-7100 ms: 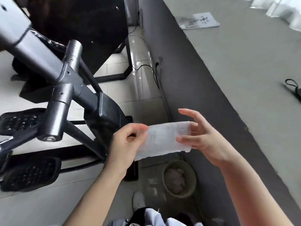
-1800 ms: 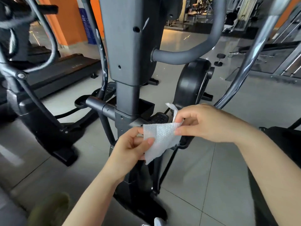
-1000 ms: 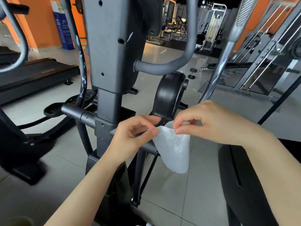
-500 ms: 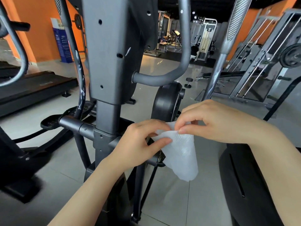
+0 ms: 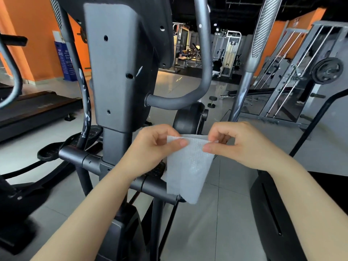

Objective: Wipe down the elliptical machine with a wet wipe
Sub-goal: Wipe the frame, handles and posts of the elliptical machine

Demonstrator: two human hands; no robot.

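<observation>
Wet wipe (image 5: 188, 166) held up in both hands, right in front of the elliptical machine (image 5: 116, 72).

Left hand (image 5: 150, 149) pinching the top left corner of the wipe between thumb and fingers. Right hand (image 5: 241, 144) pinching the top right corner the same way, other fingers curled in. White wipe stretched flat along its top edge and hanging down loose, not touching the machine's gray post. Dark crossbar (image 5: 79, 157) low on the post, just behind the left wrist. Curved handle (image 5: 188, 98) sticking out to the right of the post, above the hands. Black wheel cover (image 5: 190, 117) behind the wipe. Shiny tiled floor (image 5: 216, 223) below. Treadmill (image 5: 37, 108) far left, orange wall (image 5: 37, 44) behind it, weight rack (image 5: 301, 81) far right.
</observation>
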